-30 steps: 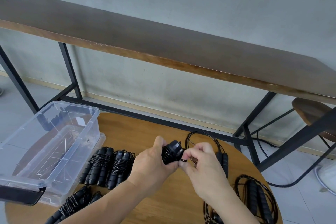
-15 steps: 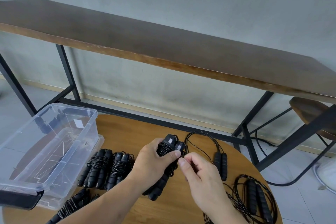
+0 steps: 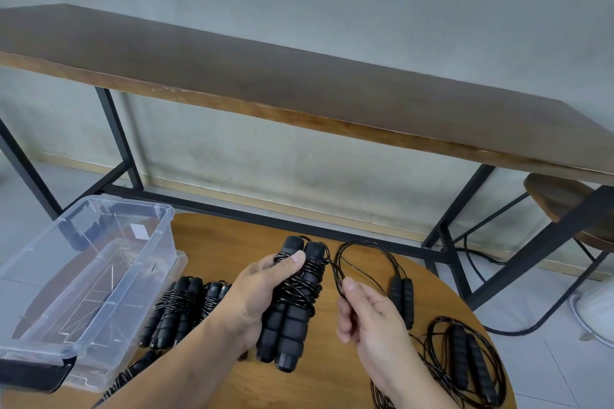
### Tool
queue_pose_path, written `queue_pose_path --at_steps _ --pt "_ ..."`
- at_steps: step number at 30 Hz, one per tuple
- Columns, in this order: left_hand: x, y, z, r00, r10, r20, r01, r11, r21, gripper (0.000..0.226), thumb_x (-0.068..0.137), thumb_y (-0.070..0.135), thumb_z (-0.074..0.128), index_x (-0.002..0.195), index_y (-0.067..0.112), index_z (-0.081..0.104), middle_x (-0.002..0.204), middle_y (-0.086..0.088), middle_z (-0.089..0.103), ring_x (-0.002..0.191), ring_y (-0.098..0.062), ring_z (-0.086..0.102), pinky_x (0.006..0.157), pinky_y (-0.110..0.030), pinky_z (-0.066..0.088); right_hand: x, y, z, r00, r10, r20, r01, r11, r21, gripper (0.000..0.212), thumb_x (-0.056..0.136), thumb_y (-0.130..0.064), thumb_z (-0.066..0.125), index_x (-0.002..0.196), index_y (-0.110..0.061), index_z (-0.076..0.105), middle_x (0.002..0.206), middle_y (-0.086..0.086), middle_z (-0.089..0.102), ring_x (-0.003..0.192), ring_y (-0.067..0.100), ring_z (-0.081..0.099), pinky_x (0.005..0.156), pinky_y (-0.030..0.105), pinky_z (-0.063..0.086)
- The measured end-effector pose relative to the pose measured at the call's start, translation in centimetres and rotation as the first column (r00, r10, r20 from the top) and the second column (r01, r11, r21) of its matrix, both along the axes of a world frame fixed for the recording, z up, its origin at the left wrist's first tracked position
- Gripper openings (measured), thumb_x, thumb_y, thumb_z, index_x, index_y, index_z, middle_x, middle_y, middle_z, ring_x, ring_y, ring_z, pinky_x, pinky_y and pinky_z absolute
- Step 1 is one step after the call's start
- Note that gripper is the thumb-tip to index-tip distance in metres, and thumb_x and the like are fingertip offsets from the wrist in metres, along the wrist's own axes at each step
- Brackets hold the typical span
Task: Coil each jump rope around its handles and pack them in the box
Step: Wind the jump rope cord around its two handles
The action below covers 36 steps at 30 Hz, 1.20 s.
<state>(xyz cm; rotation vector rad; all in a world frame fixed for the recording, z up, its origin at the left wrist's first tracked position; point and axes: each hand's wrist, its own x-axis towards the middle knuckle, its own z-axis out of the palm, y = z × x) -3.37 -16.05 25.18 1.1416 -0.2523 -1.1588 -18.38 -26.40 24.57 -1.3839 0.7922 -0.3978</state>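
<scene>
My left hand (image 3: 257, 294) grips a black jump rope (image 3: 294, 312) by its two foam handles, held side by side with thin cord wound around the upper half. A short loop of the cord's end sticks out to the right, and my right hand (image 3: 367, 317) pinches it between thumb and fingers. The clear plastic box (image 3: 99, 276) stands at the left on the round wooden table (image 3: 229, 239) and shows no ropes inside. Coiled ropes (image 3: 179, 307) lie beside the box. Uncoiled ropes (image 3: 402, 297) lie loose at the right.
A second loose rope (image 3: 468, 359) lies near the table's right edge. The box's lid (image 3: 181, 262) sits under the box. Behind stands a long dark bench table (image 3: 299, 90) on black metal legs, with a round stool (image 3: 564, 206) at the right.
The wound handles have tilted from end-on to lying lengthwise in my left hand. My right hand has dropped down and to the right, still holding the cord's end loop.
</scene>
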Motion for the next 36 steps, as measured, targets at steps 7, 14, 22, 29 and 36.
queue_pose_path --at_steps 7,14,22,29,36 --pt "0.7 -0.2 0.2 0.997 -0.057 -0.059 0.053 0.996 -0.072 0.050 0.075 0.040 0.076 0.102 0.000 0.062 0.085 -0.024 0.063 0.065 -0.031 0.060 0.059 -0.035 0.053 0.3 0.1 0.4 0.974 0.058 -0.218 -0.150 0.889 -0.432 0.029 0.105 -0.034 0.036 0.085 -0.020 0.052 0.053 -0.001 0.055 0.046 0.010 0.048 0.054 0.025 0.044" --pt "0.2 -1.8 1.4 0.918 0.193 0.347 -0.234 0.969 0.080 0.028 0.085 0.029 0.075 0.103 0.008 0.068 0.087 -0.014 0.074 0.070 -0.027 0.071 0.060 -0.033 0.057 1.3 1.8 1.7 0.946 -0.022 -0.324 -0.264 0.527 -0.808 0.022 0.104 -0.036 0.037 0.083 -0.031 0.038 0.081 -0.014 0.044 0.074 0.007 0.048 0.059 0.018 0.037" --pt "-2.0 -3.6 1.9 0.711 0.175 0.681 -0.365 0.919 0.146 0.029 0.089 0.049 0.065 0.109 0.034 0.051 0.088 0.013 0.067 0.078 0.002 0.062 0.061 -0.015 0.044 2.7 1.3 3.3 0.944 -0.046 -0.327 -0.268 0.472 -0.840 0.013 0.104 -0.041 0.035 0.095 -0.032 0.037 0.093 -0.015 0.042 0.072 0.005 0.049 0.057 0.019 0.038" --pt "-2.0 -3.5 1.1 0.852 0.234 0.469 -0.312 0.945 0.095 0.025 0.094 0.058 0.050 0.110 0.039 0.054 0.099 0.008 0.068 0.093 -0.009 0.064 0.082 -0.032 0.055 2.7 2.4 2.9 0.914 -0.102 -0.392 -0.277 0.548 -0.789 0.056 0.099 -0.054 0.039 0.144 -0.033 0.015 0.127 -0.016 0.030 0.098 -0.001 0.043 0.075 0.012 0.043" --pt "-1.6 -2.8 1.1 0.953 0.196 0.230 -0.229 0.965 0.126 0.019 0.101 0.048 0.045 0.104 0.037 0.060 0.098 0.010 0.066 0.086 -0.002 0.059 0.058 -0.016 0.042 2.8 1.7 2.9 0.927 -0.064 -0.369 -0.213 0.719 -0.661 0.080 0.092 -0.068 0.034 0.154 -0.036 -0.004 0.124 -0.020 0.043 0.098 -0.003 0.050 0.078 0.014 0.043"
